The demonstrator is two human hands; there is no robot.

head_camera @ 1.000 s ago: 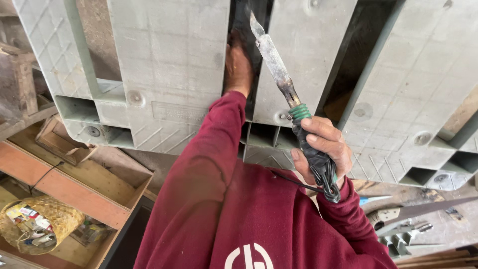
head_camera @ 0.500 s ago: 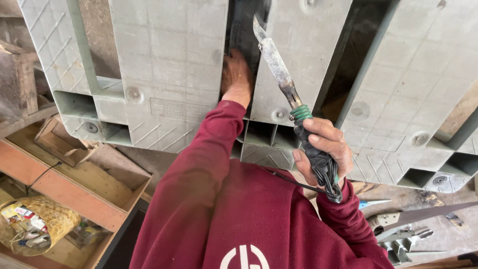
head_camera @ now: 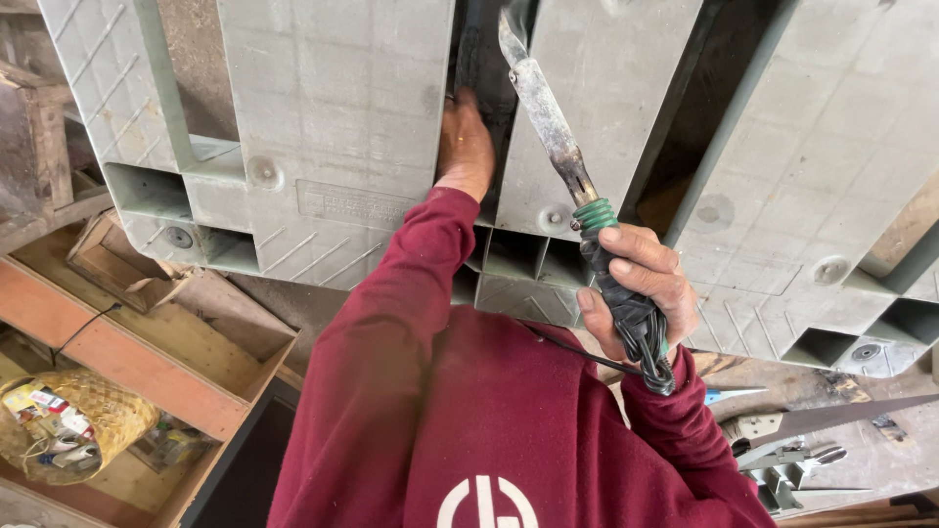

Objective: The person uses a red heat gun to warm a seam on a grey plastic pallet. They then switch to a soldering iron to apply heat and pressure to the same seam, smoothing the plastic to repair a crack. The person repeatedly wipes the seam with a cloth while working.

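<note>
Soldering iron at pallet gap.
Right hand (head_camera: pixel 641 293) grips the soldering iron (head_camera: pixel 572 186); left hand (head_camera: pixel 466 147) presses the grey pallet (head_camera: pixel 333 127), fingers hidden in the gap.

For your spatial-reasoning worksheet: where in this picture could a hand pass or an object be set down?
Open slots run through the grey pallet: the left hand fills one, the slot right of the heated blade tool is free. The wooden tray has bare board. Crowded: basket, pliers.

We note a pale grey plastic pallet (head_camera: pixel 333 127) with raised diagonal ribbing, a rust-brown, scorched iron blade (head_camera: pixel 548 117) above a green coil and black-wrapped handle (head_camera: pixel 626 303), maroon sleeves (head_camera: pixel 391 332) bearing a white emblem, and a straw-yellow woven basket (head_camera: pixel 88 420).
</note>
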